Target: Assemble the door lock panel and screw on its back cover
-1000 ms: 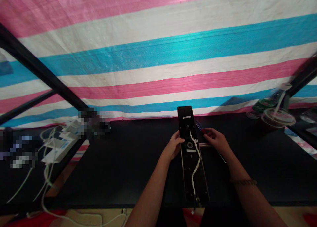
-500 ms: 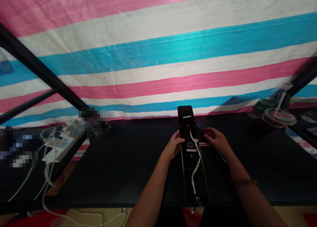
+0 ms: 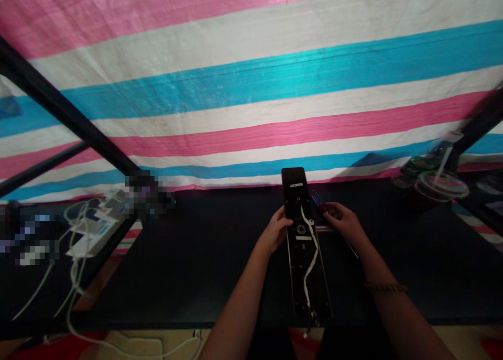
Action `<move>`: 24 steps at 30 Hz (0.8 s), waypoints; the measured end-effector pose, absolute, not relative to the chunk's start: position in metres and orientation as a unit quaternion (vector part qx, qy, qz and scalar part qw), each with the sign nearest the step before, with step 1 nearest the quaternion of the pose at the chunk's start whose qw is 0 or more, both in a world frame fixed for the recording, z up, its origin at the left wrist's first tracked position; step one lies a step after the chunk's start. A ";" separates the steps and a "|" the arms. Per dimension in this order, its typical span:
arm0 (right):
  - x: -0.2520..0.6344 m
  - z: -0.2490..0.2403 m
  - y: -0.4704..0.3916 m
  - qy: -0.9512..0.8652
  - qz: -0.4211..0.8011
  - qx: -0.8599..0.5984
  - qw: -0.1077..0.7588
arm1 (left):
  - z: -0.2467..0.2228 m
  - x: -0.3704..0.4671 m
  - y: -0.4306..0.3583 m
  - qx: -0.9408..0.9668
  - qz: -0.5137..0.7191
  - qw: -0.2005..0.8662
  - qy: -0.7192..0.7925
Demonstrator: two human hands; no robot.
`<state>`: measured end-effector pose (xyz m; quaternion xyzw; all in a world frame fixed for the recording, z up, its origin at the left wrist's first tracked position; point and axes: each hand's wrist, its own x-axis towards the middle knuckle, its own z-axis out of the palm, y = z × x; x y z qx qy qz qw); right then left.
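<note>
The long black panel [image 3: 301, 255] lies between the two hands, at the near edge of the tabletop [image 3: 188, 265], its long axis running from that edge toward the far one and its top end slanting a little left. The left hand [image 3: 274, 231] is clasped on the panel's left side, thumb at the rim, most of its fingers out of sight behind. The right hand [image 3: 342, 221], just beside the panel's right side, has its fingers pinched round the red-and-blue handle of a screwdriver [image 3: 317, 200]; what looks like its shaft points back toward the tabletop's near right corner — away from the panel. A white cable [image 3: 316, 250] runs down the panel's face, and its plug [image 3: 305, 336] hangs past the near edge. Whether the panel's near end rests on the tabletop is hard to tell. A thin pale strip [image 3: 326, 228] between panel and right hand is mostly hidden — I cannot make out what it is — and pixelation masks whatever sits by the tabletop's far left corner.
</note>
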<state>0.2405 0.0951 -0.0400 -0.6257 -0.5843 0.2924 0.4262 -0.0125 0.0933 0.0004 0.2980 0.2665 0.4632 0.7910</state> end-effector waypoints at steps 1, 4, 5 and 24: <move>0.240 -0.039 0.095 -0.583 0.295 -0.626 0.425 | 0.001 -0.012 0.093 0.299 0.463 0.791 0.266; 0.240 -0.038 0.095 -0.581 0.297 -0.627 0.426 | 0.001 -0.013 0.093 0.300 0.465 0.790 0.266; 0.240 -0.039 0.094 -0.582 0.295 -0.628 0.425 | 0.001 -0.013 0.093 0.300 0.465 0.789 0.266; 0.241 -0.044 0.095 -0.580 0.297 -0.621 0.435 | 0.000 -0.013 0.093 0.290 0.466 0.789 0.275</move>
